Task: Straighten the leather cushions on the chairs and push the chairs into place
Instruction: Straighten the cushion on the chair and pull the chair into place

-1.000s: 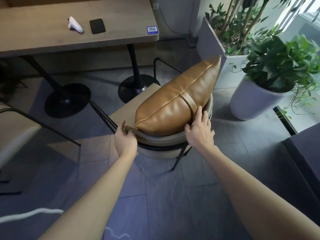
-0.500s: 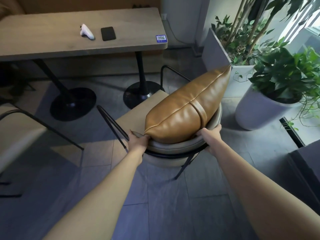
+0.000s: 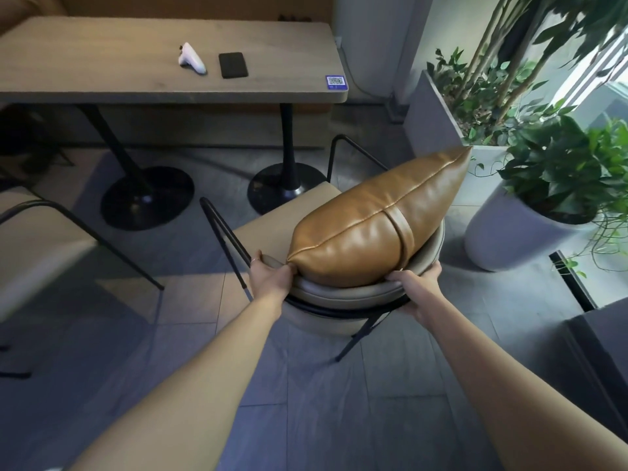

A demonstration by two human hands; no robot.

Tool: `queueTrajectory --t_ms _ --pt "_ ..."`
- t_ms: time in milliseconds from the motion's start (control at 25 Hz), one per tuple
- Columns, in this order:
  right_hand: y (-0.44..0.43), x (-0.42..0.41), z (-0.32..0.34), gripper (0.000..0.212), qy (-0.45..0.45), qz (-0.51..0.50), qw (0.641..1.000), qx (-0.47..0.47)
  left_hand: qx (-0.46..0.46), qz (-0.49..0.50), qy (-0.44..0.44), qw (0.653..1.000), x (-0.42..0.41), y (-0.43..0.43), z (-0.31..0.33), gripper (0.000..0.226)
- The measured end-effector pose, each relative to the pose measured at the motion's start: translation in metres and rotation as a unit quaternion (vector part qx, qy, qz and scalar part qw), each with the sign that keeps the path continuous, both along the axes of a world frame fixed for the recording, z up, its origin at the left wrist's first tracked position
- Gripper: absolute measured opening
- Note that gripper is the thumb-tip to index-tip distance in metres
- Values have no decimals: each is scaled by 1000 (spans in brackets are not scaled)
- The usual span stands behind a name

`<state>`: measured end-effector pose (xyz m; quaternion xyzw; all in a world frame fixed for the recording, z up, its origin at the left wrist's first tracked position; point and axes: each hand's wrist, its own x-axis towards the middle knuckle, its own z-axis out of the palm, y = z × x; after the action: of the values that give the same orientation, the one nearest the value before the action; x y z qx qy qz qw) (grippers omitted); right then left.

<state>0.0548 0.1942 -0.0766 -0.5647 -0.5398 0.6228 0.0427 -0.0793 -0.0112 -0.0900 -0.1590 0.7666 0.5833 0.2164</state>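
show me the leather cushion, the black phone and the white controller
leather cushion (image 3: 373,222), head view, middle of its top face
black phone (image 3: 233,64), head view, centre of its screen
white controller (image 3: 192,58), head view, middle of its body

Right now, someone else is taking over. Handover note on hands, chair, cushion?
Left hand: closed on the chair backrest rim at the tan leather cushion's near corner.
Right hand: closed on the same rim, right side.
Cushion sits propped on the backrest, running diagonally toward the white planter.
Chair stands apart from the table, angled, not tucked in.
Left: push chair under table; second chair at left not yet handled.
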Motion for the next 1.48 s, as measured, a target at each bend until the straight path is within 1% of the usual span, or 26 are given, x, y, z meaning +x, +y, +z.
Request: queueTrajectory --t_ms 80,120,280,360,440,560,640,760,840,920,960,1000,1040,1120,1240,1320,1480 --pt "-14 -4 -10 126 -8 10 1000 0 -2 -3 7 1000 -10 -18 2 85" --pt "-22 -5 -16 129 -8 15 1000 -2 4 -3 8 1000 -16 -28 3 83" --pt "-65 -12 -19 124 13 -9 999 -31 2 -3 17 1000 -45 -69 -1 76" --pt "-89 -19 -22 120 28 -21 998 -48 7 -1 23 1000 -59 -90 -4 79" --pt "-114 -29 -25 121 32 -32 997 -56 8 -4 23 1000 -72 -109 -1 79" --pt "-147 -45 -28 123 40 -32 997 -58 -13 -7 34 999 -86 -131 5 68" --pt "-169 -60 -29 121 36 -26 998 -54 3 1 22 1000 -90 -143 4 72" --pt "-192 -76 -33 133 25 2 998 -53 37 15 -8 999 -87 -155 6 84" --pt "-196 -68 -37 139 9 40 997 -66 48 28 -37 998 -81 -156 5 92" --pt "-189 -53 -35 125 16 74 995 -66 60 41 -75 994 -69 -153 0 101" --pt "-180 -48 -34 118 25 68 995 -66 73 43 -104 991 -60 -150 -1 107" --pt "-170 -46 -33 115 31 53 996 -64 83 34 -129 988 -51 -146 0 111" --pt "-160 -48 -30 114 32 34 996 -71 92 24 -138 986 -43 -141 3 110" --pt "-148 -57 -23 110 27 27 997 -68 106 31 -114 987 -39 -133 1 101" --pt "-145 -62 -26 84 20 33 998 -44 115 71 -72 988 -40 -126 -2 98" --pt "-146 -61 -29 73 33 29 998 -44 122 94 -68 986 -41 -122 -2 100" --pt "-149 -59 -36 74 54 29 997 -47 129 124 -73 981 -46 -120 -5 108"
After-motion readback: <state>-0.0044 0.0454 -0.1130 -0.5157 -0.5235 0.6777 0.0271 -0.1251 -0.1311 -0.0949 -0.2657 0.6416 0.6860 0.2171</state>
